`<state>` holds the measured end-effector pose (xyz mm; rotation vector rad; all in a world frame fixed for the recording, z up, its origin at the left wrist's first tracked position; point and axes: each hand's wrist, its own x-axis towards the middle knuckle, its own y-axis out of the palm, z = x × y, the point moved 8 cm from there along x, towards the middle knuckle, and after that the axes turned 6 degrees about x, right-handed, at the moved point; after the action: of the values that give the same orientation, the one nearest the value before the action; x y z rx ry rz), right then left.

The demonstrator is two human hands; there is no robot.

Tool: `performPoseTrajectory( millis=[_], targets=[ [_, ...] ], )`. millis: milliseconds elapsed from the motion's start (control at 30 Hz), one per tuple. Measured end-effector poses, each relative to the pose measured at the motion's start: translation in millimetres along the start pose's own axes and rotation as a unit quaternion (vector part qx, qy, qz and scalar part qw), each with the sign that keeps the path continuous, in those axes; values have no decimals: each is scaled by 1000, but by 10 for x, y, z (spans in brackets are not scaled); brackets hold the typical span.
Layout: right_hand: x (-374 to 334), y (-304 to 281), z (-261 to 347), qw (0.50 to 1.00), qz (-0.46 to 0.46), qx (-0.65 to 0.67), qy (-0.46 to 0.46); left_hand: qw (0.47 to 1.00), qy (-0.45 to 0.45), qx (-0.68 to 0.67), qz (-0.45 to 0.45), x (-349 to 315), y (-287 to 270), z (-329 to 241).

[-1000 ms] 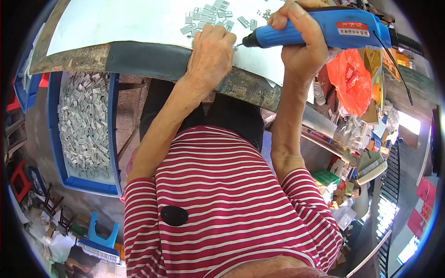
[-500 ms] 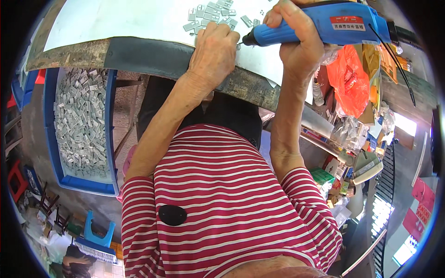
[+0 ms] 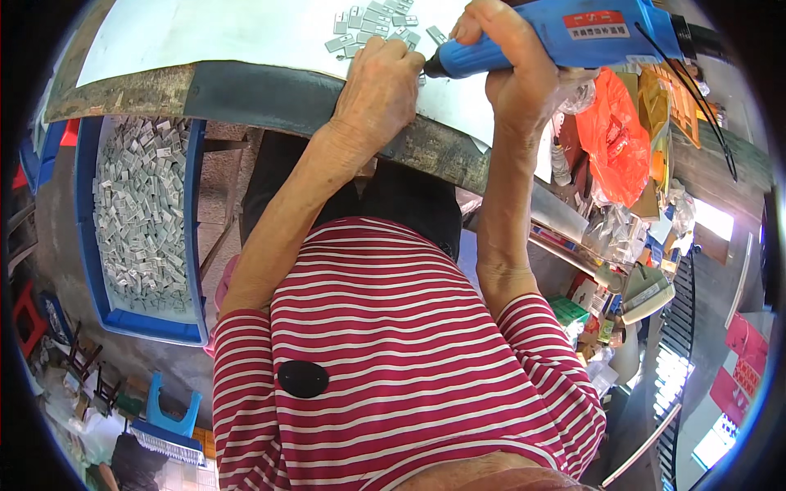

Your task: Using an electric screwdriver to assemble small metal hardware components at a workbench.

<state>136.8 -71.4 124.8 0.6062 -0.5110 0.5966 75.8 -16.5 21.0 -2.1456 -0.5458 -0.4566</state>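
My right hand (image 3: pixel 524 69) is wrapped round a blue electric screwdriver (image 3: pixel 573 37), held nearly level with its black nose pointing left. That nose is right beside the fingertips of my left hand (image 3: pixel 377 90), which rests closed at the table's near edge. The left fingers pinch a small grey metal pencil sharpener (image 3: pixel 422 79), of which only a bit shows; the rest is hidden by the hand. Just beyond it, several loose grey sharpeners (image 3: pixel 377 24) lie scattered on a white sheet (image 3: pixel 205 37).
Left of my legs stands a blue-rimmed tray (image 3: pixel 200 245) full of similar grey pieces. A worn table edge (image 3: pixel 442 151) runs in front of me. At right are a red plastic bag (image 3: pixel 614 139), assorted boxes and the screwdriver's black cord (image 3: pixel 712 41). A blue stool (image 3: pixel 172 405) is at lower left.
The screwdriver and my right hand have shifted slightly left and up, bringing the black nose closer to my left fingers. My left hand has hardly moved.
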Motion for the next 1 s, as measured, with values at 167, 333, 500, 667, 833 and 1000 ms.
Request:
performPoseTrajectory(
  millis=[167, 333, 500, 667, 833, 1000],
  targets=[
    [-38, 49, 134, 984, -31, -172, 45, 1000, -13, -15, 10, 10, 4, 53],
    [-78, 41, 115, 970, -43, -233, 52, 999, -21, -12, 29, -1, 0, 60],
    [-70, -63, 3, 994, 54, -23, -94, 999, -21, -19, 41, 11, 32, 43],
    [-89, 8, 81, 967, 8, -253, 23, 999, -18, 1, 35, 1, 15, 33],
    [-41, -27, 23, 983, 157, -50, -85, 999, -9, -7, 41, 3, 23, 10],
    [-5, 9, -17, 978, 194, 77, 13, 999, 19, -30, 6, -3, 3, -26]
  ],
)
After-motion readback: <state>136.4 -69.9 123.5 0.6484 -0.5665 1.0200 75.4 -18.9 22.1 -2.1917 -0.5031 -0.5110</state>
